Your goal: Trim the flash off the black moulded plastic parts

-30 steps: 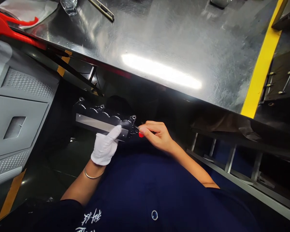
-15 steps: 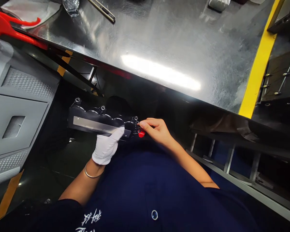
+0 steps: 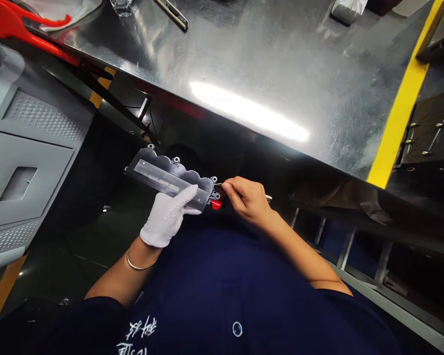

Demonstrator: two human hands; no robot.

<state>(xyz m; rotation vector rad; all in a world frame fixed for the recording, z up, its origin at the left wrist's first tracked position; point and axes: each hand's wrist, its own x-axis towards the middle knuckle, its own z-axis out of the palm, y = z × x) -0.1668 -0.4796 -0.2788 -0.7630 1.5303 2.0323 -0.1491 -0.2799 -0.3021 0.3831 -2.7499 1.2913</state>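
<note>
While my dark blue shirt [image 3: 203, 291], with its white lettering and round button [image 3: 237, 329], fills the space closest to me, my bare forearms stretch out ahead of it. A thin bangle [image 3: 137, 266] circles my left wrist. My left hand [image 3: 166, 217], in a white glove, grips a dark scalloped part [image 3: 181, 171] by its near edge toward the right end, my thumb lying over the pale strip [image 3: 157, 176] along its face. I have this part in the air in front of my body, short of the table, tilted so that its left end sits farther from me. Small ring-shaped lugs stand along its scalloped far edge and at its right end.

My right hand [image 3: 248, 196], ungloved, pinches a thin tool [image 3: 218, 184] between thumb and forefinger, its tip at the right end of the part; I cannot tell whether it touches. Just below that tip is a red tab [image 3: 216, 204].

To my left stands a grey plastic unit [image 3: 25, 172] with dimpled panels; to my right, a metal frame [image 3: 345, 249]. Beyond the part stretches a shiny metal table [image 3: 281, 64], edged at its right by a yellow strip [image 3: 399, 113]. Toward its far left lie a red object [image 3: 7, 22], a white sheet [image 3: 70, 11], a clear object [image 3: 121, 7] and a slim knife-like tool [image 3: 173, 15].
</note>
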